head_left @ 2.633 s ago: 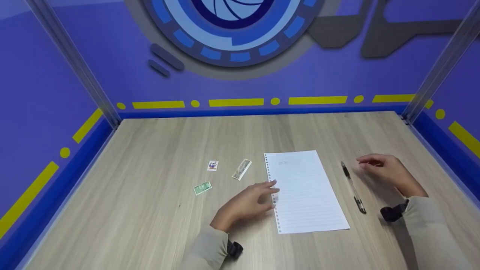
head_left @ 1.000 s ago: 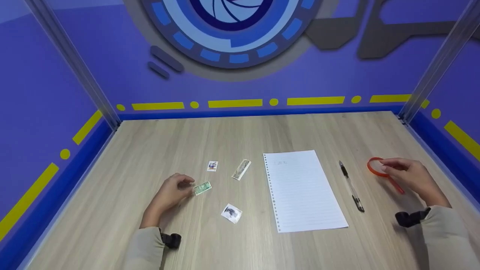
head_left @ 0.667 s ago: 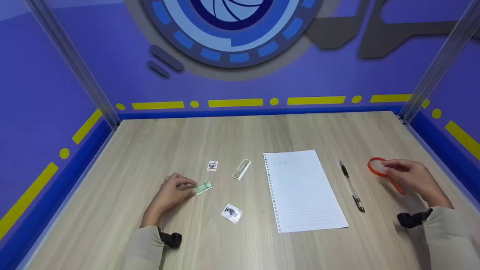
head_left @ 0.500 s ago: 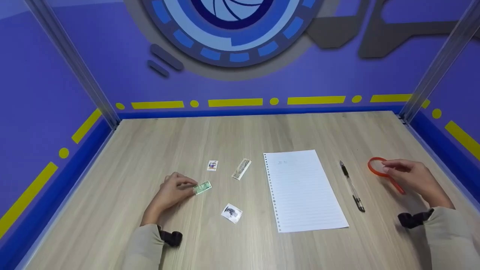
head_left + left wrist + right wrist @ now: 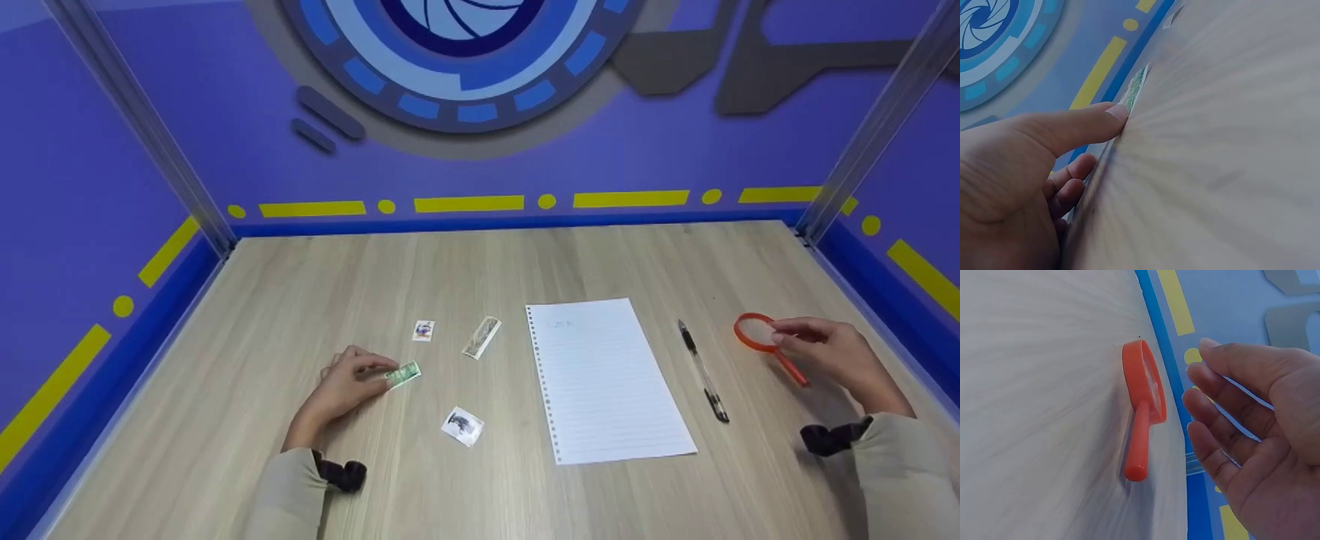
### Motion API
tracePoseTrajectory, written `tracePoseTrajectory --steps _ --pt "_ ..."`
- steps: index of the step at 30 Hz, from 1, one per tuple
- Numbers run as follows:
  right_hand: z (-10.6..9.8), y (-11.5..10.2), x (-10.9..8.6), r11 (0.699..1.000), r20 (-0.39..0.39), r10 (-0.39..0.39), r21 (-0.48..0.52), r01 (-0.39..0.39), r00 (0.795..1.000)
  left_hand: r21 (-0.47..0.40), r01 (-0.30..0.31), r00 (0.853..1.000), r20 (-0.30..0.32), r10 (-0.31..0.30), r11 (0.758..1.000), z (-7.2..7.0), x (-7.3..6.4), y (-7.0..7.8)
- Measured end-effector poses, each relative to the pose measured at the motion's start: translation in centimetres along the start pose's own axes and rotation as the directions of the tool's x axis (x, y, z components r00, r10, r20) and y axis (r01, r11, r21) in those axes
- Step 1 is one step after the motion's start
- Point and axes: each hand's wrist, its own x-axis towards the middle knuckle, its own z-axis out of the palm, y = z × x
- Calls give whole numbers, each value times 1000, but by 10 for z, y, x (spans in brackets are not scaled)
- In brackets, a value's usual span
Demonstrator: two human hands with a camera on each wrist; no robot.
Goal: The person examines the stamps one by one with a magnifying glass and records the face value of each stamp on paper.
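Note:
In the head view my left hand (image 5: pixel 341 390) pinches the near end of a small green postage stamp (image 5: pixel 406 373) between thumb and forefinger. The left wrist view has the thumb on that stamp (image 5: pixel 1136 89), while the forefinger is mostly hidden behind it. Around it lie a small colourful stamp (image 5: pixel 423 331), a long narrow stamp (image 5: pixel 481 337) and a white stamp with a dark picture (image 5: pixel 463 427). My right hand (image 5: pixel 829 352) hovers beside an orange magnifying glass (image 5: pixel 790 368), fingers loosely bent. A gap separates hand and magnifying glass (image 5: pixel 1139 444) in the right wrist view.
A lined sheet of paper (image 5: pixel 615 390) with faint writing near its top lies mid-table. To its right is a black-and-clear pen (image 5: pixel 703 371). Blue printed walls (image 5: pixel 480 176) enclose the wooden table (image 5: pixel 337 270) at the back and sides.
My left hand has gone from the paper to the green stamp and closed on its end. The dark-picture stamp and magnifying glass, unseen at first, now show; my right hand has moved slightly right.

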Motion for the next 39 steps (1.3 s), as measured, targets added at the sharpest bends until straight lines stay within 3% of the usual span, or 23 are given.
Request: tracePoseTrajectory --steps 11,20,29,39 --pt "-2 5 2 999 -16 9 -34 -9 1000 -7 -2 1000 20 2 1000 0 1 -1" --pt "-2 7 4 994 20 49 -94 -47 999 -16 -11 1000 11 11 1000 -1 1 -1" --pt "-2 13 4 990 93 124 -76 -117 988 -20 -30 999 12 31 999 0 2 -2" --pt "2 11 4 985 106 171 -50 -166 980 -20 -22 1000 3 22 1000 0 0 -2"
